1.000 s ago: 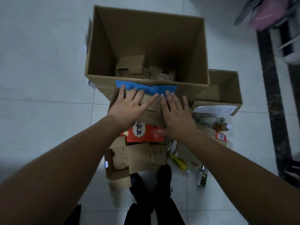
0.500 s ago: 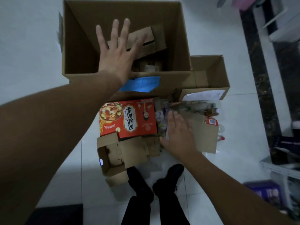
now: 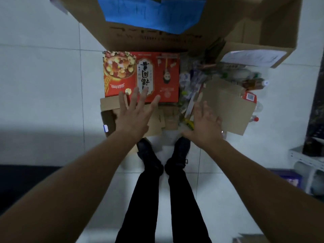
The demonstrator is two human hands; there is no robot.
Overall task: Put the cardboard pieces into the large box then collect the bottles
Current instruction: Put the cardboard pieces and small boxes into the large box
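Left hand point(image 3: 135, 118) now down over red carton point(image 3: 157, 76)

Box print, mostly too blurred to read

The red box point(image 3: 157, 76) carries three large black Chinese characters in a pale panel, upside down to the camera, and small white lettering under its food picture that cannot be read. The large box point(image 3: 219, 28) has a line of dark print below its blue tape, smeared. A white paper sheet point(image 3: 252, 57) on the smaller box point(image 3: 273, 32) bears fine illegible lines. A red sticker point(image 3: 249, 97) on the flat cardboard piece point(image 3: 226, 109) shows a square code.
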